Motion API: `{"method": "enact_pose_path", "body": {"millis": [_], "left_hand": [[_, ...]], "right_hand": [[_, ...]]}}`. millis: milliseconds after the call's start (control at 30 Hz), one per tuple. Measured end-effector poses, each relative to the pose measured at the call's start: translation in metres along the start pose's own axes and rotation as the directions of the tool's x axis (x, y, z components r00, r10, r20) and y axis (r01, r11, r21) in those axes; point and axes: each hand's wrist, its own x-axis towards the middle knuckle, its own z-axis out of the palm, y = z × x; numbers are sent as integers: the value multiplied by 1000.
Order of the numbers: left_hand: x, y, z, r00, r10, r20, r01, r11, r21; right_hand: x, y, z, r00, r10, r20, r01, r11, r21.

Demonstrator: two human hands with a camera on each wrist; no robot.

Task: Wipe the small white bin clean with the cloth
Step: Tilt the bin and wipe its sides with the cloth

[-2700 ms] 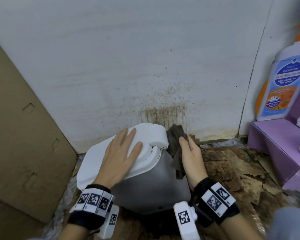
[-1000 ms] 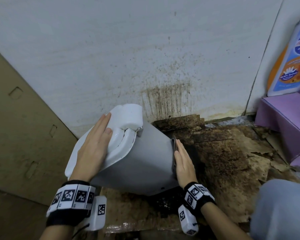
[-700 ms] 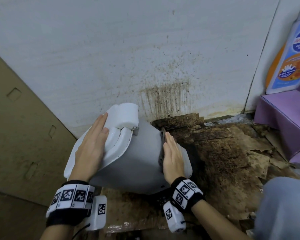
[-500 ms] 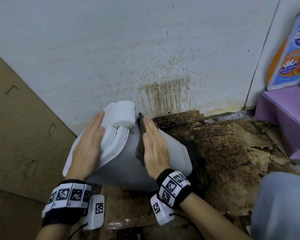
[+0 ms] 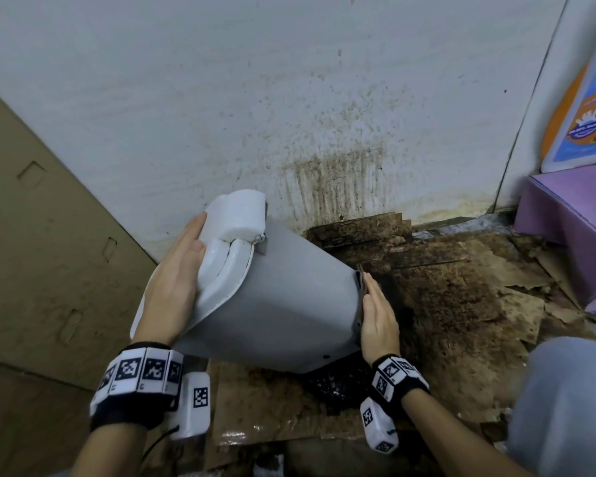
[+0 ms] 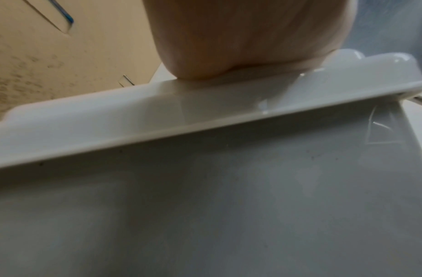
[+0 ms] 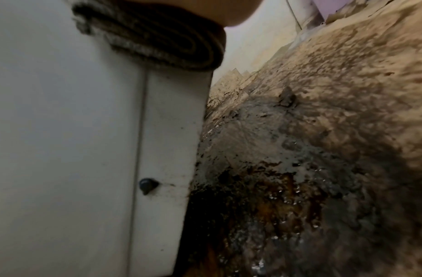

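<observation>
The small white bin [image 5: 276, 297] lies tilted toward the left, its white lid [image 5: 227, 242] facing the cardboard and its base lifted to the right. My left hand [image 5: 176, 280] rests flat on the lid with straight fingers; the left wrist view shows its palm [image 6: 241, 37] on the lid's rim [image 6: 158, 108]. With straight fingers, my right hand [image 5: 377, 311] presses the dark folded cloth [image 5: 360, 277] against the bin's base end. The cloth [image 7: 162, 37] shows folded against the bin's wall [image 7: 63, 131] in the right wrist view.
A brown cardboard sheet [image 5: 49, 235] leans at the left. The white wall [image 5: 324, 173] behind carries brown stains. Wet, blackened cardboard [image 5: 444, 304] covers the floor. A purple box [image 5: 572, 215] and a bottle [image 5: 585, 115] stand at the right. A grey-clad knee [image 5: 565, 407] fills the lower right.
My right hand has slid the cloth from near the lid hinge down the bin's side to its base end. The left hand stays on the lid, the bin still tilted left.
</observation>
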Motion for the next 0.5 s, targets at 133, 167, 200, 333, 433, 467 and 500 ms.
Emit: {"method": "enact_pose_path", "body": {"millis": [133,167,200,333,433,467,500], "left_hand": [[-1,2,0,1000,-10,-1,10,1000,14],[-1,3,1,1000,-8,-5,8,1000,15],[0,3,1,1000,-10,-8,10,1000,14],[-1,5,1,1000,-10,-4,10,999,42],[-2,5,0,1000,-1,0,1,999,44],[-3,4,-1,1000,3,0,-3,999,34],[-3,4,-1,1000,5,-1,-5,1000,24]], "right_hand": [[1,-15,8,999,3,-34,-3,1000,-5],[2,-23,11,998,-34,-47,34,999,-17],[2,-35,16,995,-83,-50,82,996,-25],[1,-100,38,971,-238,-5,238,971,0],[-4,-132,47,949,-314,28,314,949,3],[-4,-135,47,940,-339,30,339,941,-2],[-4,-133,45,931,-365,28,365,931,-10]]}}
